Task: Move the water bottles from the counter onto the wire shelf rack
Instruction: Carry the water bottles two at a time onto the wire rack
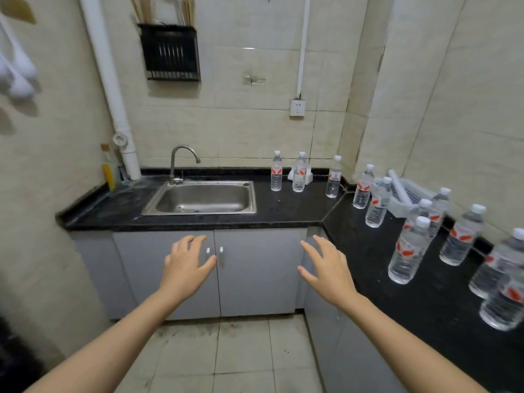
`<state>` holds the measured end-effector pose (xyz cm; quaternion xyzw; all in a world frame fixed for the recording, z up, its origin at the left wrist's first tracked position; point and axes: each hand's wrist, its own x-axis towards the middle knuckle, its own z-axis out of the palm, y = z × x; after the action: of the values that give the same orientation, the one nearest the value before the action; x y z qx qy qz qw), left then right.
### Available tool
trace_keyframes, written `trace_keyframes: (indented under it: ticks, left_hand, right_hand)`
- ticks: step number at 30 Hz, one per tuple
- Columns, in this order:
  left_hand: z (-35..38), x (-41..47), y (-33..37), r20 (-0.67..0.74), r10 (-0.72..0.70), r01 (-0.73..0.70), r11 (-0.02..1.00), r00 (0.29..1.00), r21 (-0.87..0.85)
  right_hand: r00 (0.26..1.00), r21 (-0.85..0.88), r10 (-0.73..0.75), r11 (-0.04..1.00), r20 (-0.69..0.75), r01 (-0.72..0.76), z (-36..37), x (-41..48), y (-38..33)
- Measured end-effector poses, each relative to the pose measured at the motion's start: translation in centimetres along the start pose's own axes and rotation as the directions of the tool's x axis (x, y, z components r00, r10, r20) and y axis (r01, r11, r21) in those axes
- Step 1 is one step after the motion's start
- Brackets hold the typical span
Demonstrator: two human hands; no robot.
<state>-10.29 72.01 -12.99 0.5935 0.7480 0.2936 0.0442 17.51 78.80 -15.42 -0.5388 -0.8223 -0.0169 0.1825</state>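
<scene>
Both bare arms reach out over the floor tiles toward the grey cabinet doors point(255, 273). The left hand point(188, 265) hovers with fingers spread and relaxed, holding nothing, right in front of the door handles. The right hand point(329, 268) is just as open and empty, near the corner where the cabinets turn. The water bottles point(462, 236) all stand upright on the black counter point(297, 214), higher than the hands and off to the right, none of them touched. The front bottle point(408, 251) stands nearest the right hand, with more crowding the right edge. Further along, two stand beside a white basket point(416, 194). Three more line the back wall, right of the steel sink point(204, 199) and its tap point(181, 163).
</scene>
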Motion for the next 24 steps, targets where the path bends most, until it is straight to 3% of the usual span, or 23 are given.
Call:
trace_keyframes:
  ticks: [10, 16, 24]
  left_hand:
    - [5.1, 9.8, -3.5, 0.016, -0.146, 0.147, 0.982, 0.989, -0.115]
    - [8.4, 19.5, -6.1, 0.04, -0.139, 0.144, 0.974, 0.989, -0.177]
    - [11.6, 34.4, -7.0, 0.065, -0.006, 0.023, 0.963, 0.998, -0.27]
  right_hand:
    - [0.992, 0.069, 0.046, 0.996, 0.118, -0.055, 7.2, 11.4, 0.7]
    - [0.99, 0.011, 0.034, 0.999, 0.133, -0.035, 9.9, 19.7, 1.4]
    - [0.987, -0.069, 0.142, 0.988, 0.076, -0.137, 10.9, 31.7, 2.0]
